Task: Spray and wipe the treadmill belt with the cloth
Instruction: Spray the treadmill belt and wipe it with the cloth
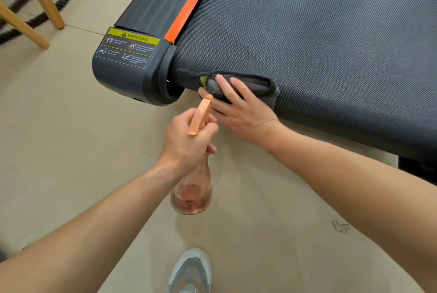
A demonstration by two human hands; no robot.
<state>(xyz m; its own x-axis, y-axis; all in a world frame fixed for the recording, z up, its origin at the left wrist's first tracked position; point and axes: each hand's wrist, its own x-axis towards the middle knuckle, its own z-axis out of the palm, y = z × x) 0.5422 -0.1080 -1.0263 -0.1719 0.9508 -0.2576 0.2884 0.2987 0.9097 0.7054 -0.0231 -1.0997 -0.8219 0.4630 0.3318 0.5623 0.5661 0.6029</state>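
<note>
Your right hand [238, 106] is flat and spread on the folded dark cloth [250, 84], pressing it onto the treadmill belt [319, 44] at the belt's near end, close to its left corner beside the dark end cap [132, 75] with the warning label [127, 49]. Your left hand [186, 141] is closed around the neck of the peach spray bottle [191, 195], which hangs over the floor just short of the belt's end, its nozzle pointing toward the cloth and your right fingers [227, 84].

You appear to be wiping the end edge. To do it well, keep the palm flat so the cloth stays folded and bears evenly, and draw it along the near edge from this corner toward the right side in one steady pass, then work up the belt in overlapping lanes. The belt's woven texture probably holds dust, so firm pressure should help.

Before spraying again, angle the nozzle past your fingers onto bare belt ahead of the cloth, not onto your hand. Keep the cloth's loose tail [186, 75] out of the gap by the end cap, where it could catch.
</note>
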